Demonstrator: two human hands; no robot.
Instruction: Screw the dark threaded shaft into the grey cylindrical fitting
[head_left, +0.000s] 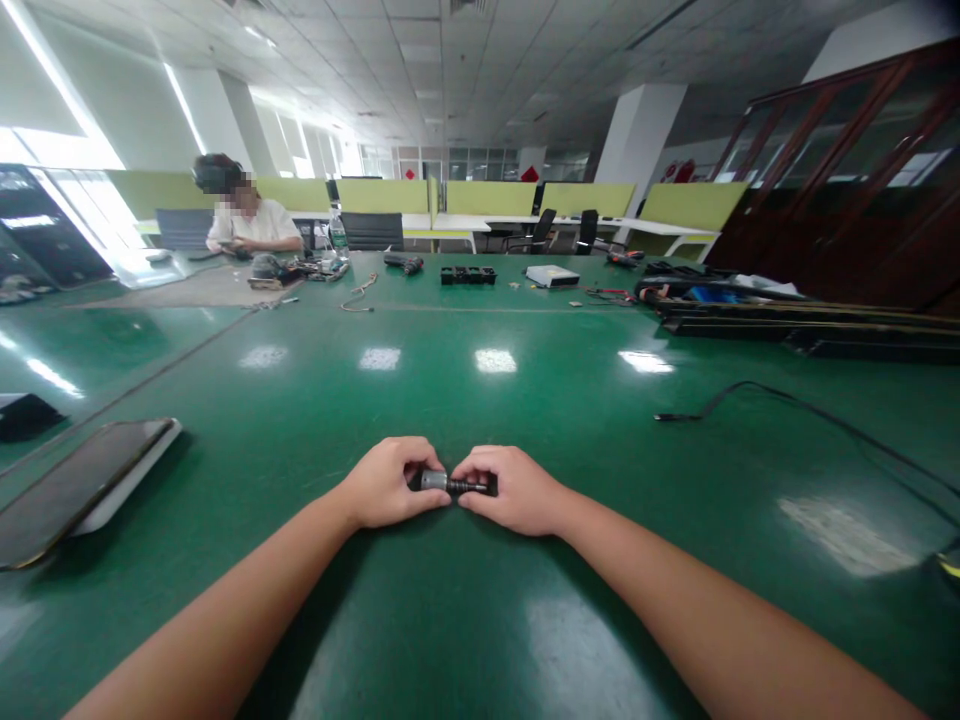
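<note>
Between my two hands lies a small cylindrical part [434,481], silver at its left end, with a thin dark ribbed shaft running to the right. My left hand [395,483] is closed round the silver end, thumb in front and fingers behind. The ribbed shaft [459,487] is pinched by my right hand [512,489], whose fingers curl over its far end. Both hands rest low over the green tabletop [450,400], their fingertips nearly meeting. The exact kind of part cannot be made out, and its ends are partly hidden in my fingers.
A tablet-like device [82,480] lies at the left. On the right a black cable [780,392] curves across the table. Farther back are a black slotted block [469,275], a white box [553,275], a power drill [403,262], long dark profiles [780,320] and a seated person [255,222].
</note>
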